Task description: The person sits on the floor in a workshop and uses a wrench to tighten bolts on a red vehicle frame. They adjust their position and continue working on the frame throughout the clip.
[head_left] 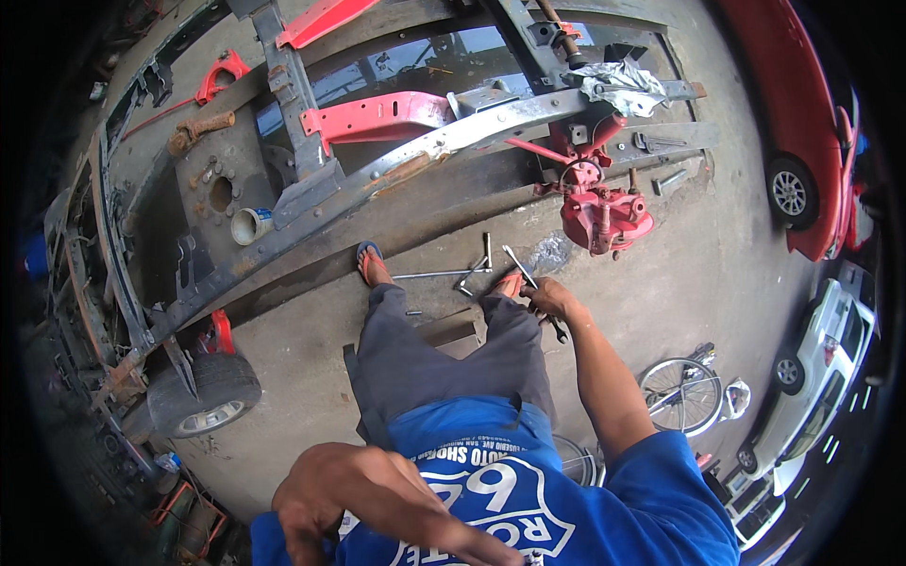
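Just right of the person's right foot (510, 284), the right hand (555, 299) has its fingers wrapped around a wrench (518, 265), one silver end slanting far and left. Across the blue shirt (425, 421), the left arm (406, 491) folds toward the near edge, where I cannot tell how the left hand's fingers stand. On the floor (311, 330) between the feet lies a metal bar (429, 274), while a red axle part (604, 222) sits farther right, by a metal frame (401, 162).

the right hand (547, 300) hides part of the wrench (560, 331).
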A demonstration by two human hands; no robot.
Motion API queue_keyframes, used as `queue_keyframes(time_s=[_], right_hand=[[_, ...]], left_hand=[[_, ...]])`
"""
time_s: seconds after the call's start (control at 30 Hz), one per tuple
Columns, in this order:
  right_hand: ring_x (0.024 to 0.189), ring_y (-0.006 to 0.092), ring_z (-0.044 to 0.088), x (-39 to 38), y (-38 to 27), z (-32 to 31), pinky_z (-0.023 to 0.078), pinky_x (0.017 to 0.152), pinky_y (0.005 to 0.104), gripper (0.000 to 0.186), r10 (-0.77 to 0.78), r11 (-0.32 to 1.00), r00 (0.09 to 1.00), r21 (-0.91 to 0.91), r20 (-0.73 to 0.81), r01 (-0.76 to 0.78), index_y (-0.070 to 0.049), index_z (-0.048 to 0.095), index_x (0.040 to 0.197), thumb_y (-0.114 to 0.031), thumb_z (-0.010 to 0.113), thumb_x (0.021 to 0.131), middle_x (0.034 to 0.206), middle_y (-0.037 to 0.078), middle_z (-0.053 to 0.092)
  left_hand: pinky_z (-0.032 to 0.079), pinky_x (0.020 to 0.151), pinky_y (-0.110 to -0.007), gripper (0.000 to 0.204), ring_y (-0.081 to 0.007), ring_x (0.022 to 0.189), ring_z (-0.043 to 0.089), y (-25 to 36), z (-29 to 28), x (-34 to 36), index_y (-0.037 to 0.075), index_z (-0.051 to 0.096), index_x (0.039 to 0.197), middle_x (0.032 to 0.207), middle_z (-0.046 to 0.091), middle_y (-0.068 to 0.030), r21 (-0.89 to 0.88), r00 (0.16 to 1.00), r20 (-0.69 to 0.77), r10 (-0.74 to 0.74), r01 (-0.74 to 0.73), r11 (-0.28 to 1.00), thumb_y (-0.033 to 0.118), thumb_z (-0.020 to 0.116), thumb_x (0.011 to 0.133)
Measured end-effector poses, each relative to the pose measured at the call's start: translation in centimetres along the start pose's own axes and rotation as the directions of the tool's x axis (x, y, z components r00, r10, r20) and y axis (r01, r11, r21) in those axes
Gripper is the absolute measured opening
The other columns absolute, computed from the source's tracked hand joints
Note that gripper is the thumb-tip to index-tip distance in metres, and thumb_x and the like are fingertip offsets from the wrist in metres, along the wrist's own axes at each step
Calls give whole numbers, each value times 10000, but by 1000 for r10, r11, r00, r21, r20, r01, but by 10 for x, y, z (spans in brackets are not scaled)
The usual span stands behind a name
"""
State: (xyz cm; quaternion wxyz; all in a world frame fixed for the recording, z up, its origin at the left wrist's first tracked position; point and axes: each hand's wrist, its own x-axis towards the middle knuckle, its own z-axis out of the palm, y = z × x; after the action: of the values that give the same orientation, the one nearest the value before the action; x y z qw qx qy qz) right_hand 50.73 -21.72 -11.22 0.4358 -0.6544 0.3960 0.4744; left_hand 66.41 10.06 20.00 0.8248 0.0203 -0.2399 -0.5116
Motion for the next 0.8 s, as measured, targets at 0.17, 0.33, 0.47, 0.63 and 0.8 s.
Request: queue_keyframes(time_s=[0.17,0.33,0.47,0.63,0.8], right_hand=[[916,434,687,81,19,11,560,871,447,422,-256,934,963,-279,-89,223,21,625,1144,-359,570,967,1050,278,680],[1079,426,628,159,26,21,495,951,486,376,-461,872,881,-243,-108,426,2,653,1122,-309,625,911,1094,280,668],[1086,428,625,194,22,35,492,952,487,354,-467,880,882,-137,-65,456,-17,658,1126,-299,611,919,1091,270,674],[1064,437,631,251,29,44,497,925,485,379,-488,872,870,-80,-75,483,-22,669,1146,-334,588,947,1066,277,677],[958,442,648,303,49,41,508,836,517,283,-588,797,806,-220,-66,563,-34,666,1073,-278,588,953,937,258,688]], left_hand=[[580,831,-431,656,-401,954,711,-55,-73,-44,-26,501,1386,1189,640,-313,177,295,-953,-70,727,663,362,701,896],[533,845,-449,387,-387,926,684,-165,-128,-104,-13,631,1073,1018,696,-216,-107,-107,-994,33,818,-565,305,726,874],[514,848,-483,288,-423,975,653,-189,-145,-120,-12,605,951,974,685,-228,-107,-152,-988,-25,796,-596,252,698,881],[519,795,-477,239,-403,872,659,-180,-164,-103,42,627,986,891,684,-205,277,-174,-737,-653,804,-526,269,662,924],[540,802,-470,277,-414,872,668,-160,-289,-111,57,643,1007,896,690,-199,367,-64,-675,-735,835,-410,326,621,947]])
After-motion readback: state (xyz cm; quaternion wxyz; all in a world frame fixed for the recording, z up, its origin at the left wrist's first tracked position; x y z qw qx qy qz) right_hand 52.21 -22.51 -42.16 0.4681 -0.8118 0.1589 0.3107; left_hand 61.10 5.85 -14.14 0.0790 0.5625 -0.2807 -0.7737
